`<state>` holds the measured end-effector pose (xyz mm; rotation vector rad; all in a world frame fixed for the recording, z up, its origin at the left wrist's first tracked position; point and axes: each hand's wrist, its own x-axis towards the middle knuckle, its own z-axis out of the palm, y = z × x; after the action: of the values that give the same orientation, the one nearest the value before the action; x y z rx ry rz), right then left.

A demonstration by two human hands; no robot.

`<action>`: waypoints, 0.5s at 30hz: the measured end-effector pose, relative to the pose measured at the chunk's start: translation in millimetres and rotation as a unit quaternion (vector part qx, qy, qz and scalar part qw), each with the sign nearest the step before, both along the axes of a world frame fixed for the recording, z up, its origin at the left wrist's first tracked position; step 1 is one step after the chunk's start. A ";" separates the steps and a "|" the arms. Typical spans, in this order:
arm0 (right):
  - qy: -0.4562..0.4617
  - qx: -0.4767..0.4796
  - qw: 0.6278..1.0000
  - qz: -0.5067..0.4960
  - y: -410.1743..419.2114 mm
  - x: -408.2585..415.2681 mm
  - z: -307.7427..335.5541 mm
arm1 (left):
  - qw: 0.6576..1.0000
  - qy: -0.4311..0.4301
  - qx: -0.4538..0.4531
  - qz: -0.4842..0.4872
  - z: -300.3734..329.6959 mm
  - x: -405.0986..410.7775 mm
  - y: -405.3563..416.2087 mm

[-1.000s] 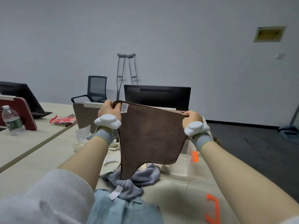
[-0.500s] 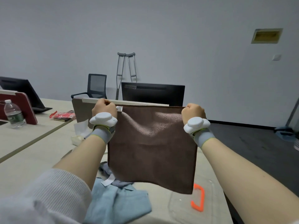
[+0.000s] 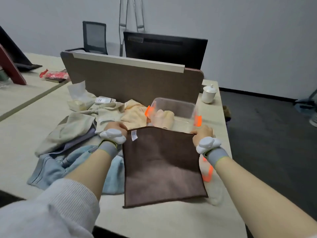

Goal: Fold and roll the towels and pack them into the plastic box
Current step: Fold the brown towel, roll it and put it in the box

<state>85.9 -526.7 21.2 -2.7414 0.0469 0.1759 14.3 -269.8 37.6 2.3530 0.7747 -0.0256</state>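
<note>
Left hand [image 3: 115,126] and right hand [image 3: 202,133] each pinch a far corner of the brown towel [image 3: 163,167], fingers clenched on the cloth. It lies spread on the bench [image 3: 154,220], likely flattened for folding. Plastic box [image 3: 181,107] sits just beyond.

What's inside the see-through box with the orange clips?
Inside the plastic box lie rolled towels, pale pink and cream. How many is unclear, because the brown towel held up by both hands covers the box's near part.
</note>
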 end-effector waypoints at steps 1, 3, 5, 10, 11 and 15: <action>0.011 -0.017 1.000 0.012 -3.3 -3.1 -15.4 | 1.000 0.015 -0.018 0.003 -13.7 -2.0 -0.6; 0.005 -0.026 0.999 0.026 -12.6 -9.9 -42.6 | 0.999 0.037 -0.019 0.007 -36.8 -7.5 -2.9; 0.006 -0.025 0.999 0.029 -21.5 -17.5 -62.5 | 0.998 0.060 0.009 0.010 -55.6 -15.9 -7.4; 0.042 -0.084 0.992 0.089 -38.5 -45.4 -88.0 | 0.987 0.141 0.072 -0.015 -91.7 -46.3 -21.5; 0.054 -0.091 0.989 0.100 -41.6 -50.0 -90.8 | 0.984 0.160 0.072 -0.017 -97.4 -51.0 -23.6; 0.079 -0.098 0.986 0.113 -52.8 -60.5 -98.9 | 0.976 0.208 0.065 -0.021 -111.0 -66.9 -33.1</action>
<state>25.4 -579.6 -77.7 -2.9186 -0.2149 0.4755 -52.5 -302.9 -73.4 2.5223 0.9453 -0.5144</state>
